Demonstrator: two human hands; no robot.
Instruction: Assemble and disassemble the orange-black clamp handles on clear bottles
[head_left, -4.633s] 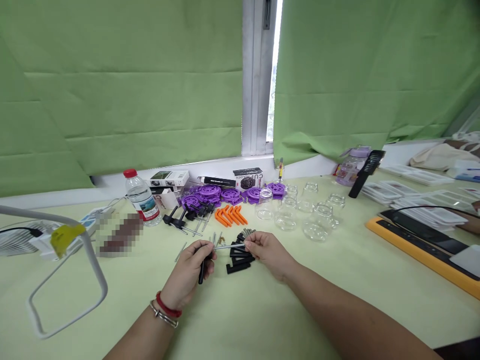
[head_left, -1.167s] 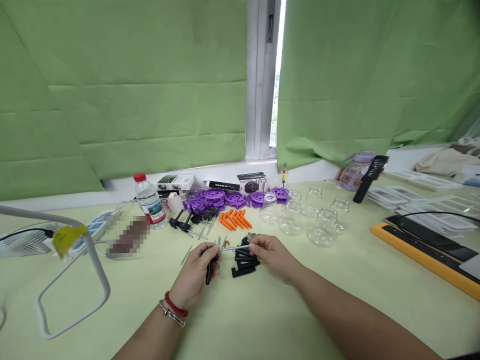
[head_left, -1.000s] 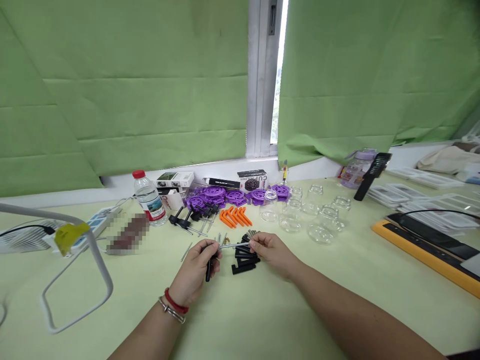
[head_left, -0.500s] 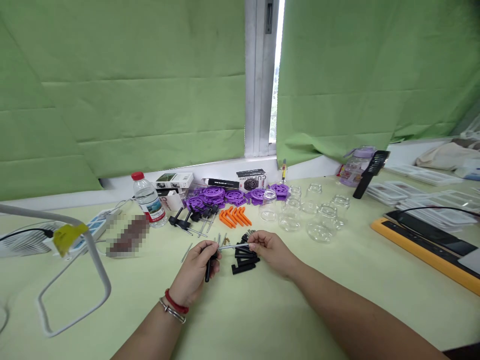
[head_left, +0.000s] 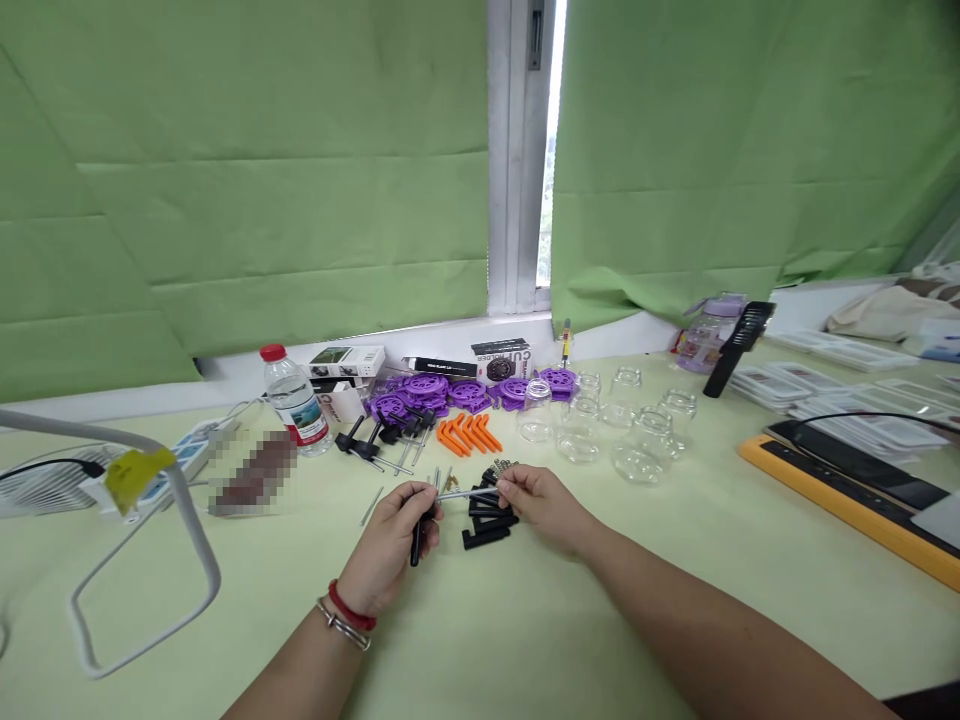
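My left hand (head_left: 405,525) is closed around a black plastic part (head_left: 415,545), its lower end sticking out below the fingers. A thin silver metal rod (head_left: 469,493) runs from that part across to my right hand (head_left: 536,505), whose thumb and fingertips pinch its other end. How the rod meets the black part is hidden by the left fingers. Just beneath the rod lie several black plastic pieces (head_left: 486,538) with small brass bits beside them. Loose silver rods (head_left: 371,506) rest to the left and behind my left hand.
Behind are black pieces with rods (head_left: 367,447), orange angled parts (head_left: 469,434), purple wheels (head_left: 427,388) and a water bottle (head_left: 298,405). Several clear jars (head_left: 641,455) stand right of centre. An orange-edged device (head_left: 847,510) lies far right; a grey tube frame (head_left: 199,530) is at left.
Hardly anything differs. Both hands keep the rod and black part in nearly the same place, and the view has shifted very slightly.
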